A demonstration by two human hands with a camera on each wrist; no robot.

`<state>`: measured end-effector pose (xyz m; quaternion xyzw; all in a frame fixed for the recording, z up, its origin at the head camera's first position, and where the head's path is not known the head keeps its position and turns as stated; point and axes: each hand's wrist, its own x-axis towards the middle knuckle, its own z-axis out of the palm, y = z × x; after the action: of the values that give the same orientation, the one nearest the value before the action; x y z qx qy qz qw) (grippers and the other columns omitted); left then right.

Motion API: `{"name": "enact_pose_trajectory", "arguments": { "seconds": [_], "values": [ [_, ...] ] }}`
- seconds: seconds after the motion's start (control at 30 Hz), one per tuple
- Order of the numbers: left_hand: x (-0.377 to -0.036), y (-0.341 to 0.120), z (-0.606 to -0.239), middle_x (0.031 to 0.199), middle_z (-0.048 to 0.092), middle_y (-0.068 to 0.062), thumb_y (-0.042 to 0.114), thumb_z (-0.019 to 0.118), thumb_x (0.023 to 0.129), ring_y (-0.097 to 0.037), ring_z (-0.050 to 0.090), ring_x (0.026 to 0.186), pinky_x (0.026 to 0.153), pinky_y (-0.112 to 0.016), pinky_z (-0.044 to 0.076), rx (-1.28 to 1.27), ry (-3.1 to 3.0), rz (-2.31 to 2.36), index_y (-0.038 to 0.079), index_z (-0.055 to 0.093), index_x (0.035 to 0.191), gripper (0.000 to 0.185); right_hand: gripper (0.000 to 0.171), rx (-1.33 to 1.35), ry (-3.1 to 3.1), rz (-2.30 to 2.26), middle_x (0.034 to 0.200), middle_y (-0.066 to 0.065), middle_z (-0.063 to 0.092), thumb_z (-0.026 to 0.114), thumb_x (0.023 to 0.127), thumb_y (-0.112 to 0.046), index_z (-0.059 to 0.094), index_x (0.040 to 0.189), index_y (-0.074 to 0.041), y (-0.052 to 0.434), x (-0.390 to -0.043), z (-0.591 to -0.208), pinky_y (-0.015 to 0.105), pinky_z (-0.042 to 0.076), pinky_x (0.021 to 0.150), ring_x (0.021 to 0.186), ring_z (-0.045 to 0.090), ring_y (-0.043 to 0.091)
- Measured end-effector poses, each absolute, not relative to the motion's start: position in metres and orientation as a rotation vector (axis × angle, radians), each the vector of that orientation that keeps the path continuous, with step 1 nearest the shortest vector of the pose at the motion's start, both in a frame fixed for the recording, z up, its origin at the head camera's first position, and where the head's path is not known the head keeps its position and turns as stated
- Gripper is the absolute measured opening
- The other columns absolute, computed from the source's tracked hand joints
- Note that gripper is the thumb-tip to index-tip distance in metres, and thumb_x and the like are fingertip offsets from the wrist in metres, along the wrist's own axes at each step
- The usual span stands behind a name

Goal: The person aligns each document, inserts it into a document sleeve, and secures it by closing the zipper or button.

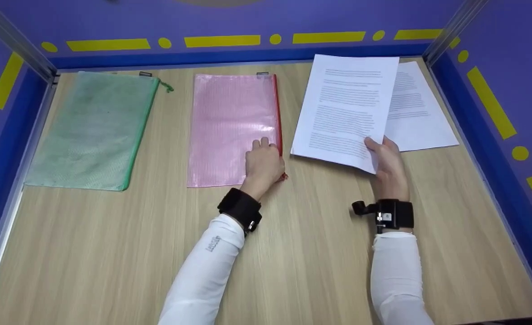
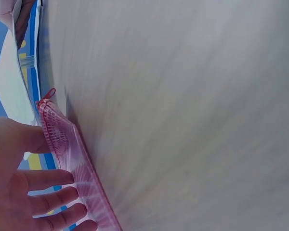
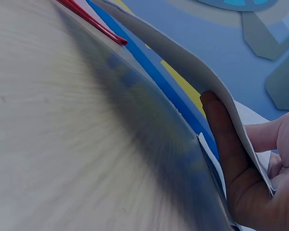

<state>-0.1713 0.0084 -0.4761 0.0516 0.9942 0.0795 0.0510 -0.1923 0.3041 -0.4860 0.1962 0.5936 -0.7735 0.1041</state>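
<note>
Hands: left (image 1: 262, 163) rests flat on pink pouch (image 1: 232, 128); right (image 1: 387, 163) pinches printed sheet (image 1: 347, 108), text unreadable.

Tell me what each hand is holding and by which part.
Right hand holds the paper by its near corner. Left hand rests on the pink pouch near its zipper edge.

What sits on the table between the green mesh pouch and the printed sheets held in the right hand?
The pink mesh pouch lies there, left hand resting on its lower right corner; bare tabletop on either side. The head view shows it.
</note>
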Motion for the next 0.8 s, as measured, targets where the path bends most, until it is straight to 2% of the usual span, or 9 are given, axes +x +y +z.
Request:
{"name": "enact_pose_trajectory", "arguments": {
  "seconds": [0.33, 0.57, 0.8],
  "values": [
    [-0.1734, 0.0163, -0.4784, 0.108, 0.064, -0.011, 0.017, 0.059, 0.091, -0.026, 0.061, 0.097, 0.065, -0.037, 0.060, 0.152, 3.113, 0.166, 0.006, 0.075, 0.101, 0.022, 0.051, 0.566, 1.758, -2.279, 0.099, -0.005, 0.073, 0.053, 0.101, -0.014, 0.038, 0.149, -0.003, 0.3029, -0.1938, -0.4868, 0.023, 0.056, 0.075, 0.091, 0.069, 0.008],
    [-0.1764, 0.0172, -0.4761, 0.105, 0.068, -0.012, 0.011, 0.060, 0.091, -0.028, 0.063, 0.095, 0.067, -0.037, 0.060, 0.113, 3.127, 0.205, 0.006, 0.075, 0.100, 0.019, 0.048, 0.587, 1.777, -2.275, 0.096, -0.006, 0.073, 0.053, 0.101, -0.014, 0.040, 0.146, -0.003, 0.3027, -0.1937, -0.4888, 0.022, 0.055, 0.074, 0.089, 0.070, 0.007],
    [-0.1777, 0.0125, -0.4789, 0.099, 0.072, -0.015, 0.016, 0.062, 0.091, -0.032, 0.067, 0.090, 0.069, -0.039, 0.060, 0.108, 3.194, 0.351, 0.002, 0.074, 0.094, 0.019, 0.050, 0.548, 1.732, -2.304, 0.098, -0.004, 0.074, 0.052, 0.101, -0.013, 0.039, 0.148, -0.002, 0.3035, -0.1929, -0.4871, 0.023, 0.056, 0.075, 0.090, 0.070, 0.009]
  ]
}}
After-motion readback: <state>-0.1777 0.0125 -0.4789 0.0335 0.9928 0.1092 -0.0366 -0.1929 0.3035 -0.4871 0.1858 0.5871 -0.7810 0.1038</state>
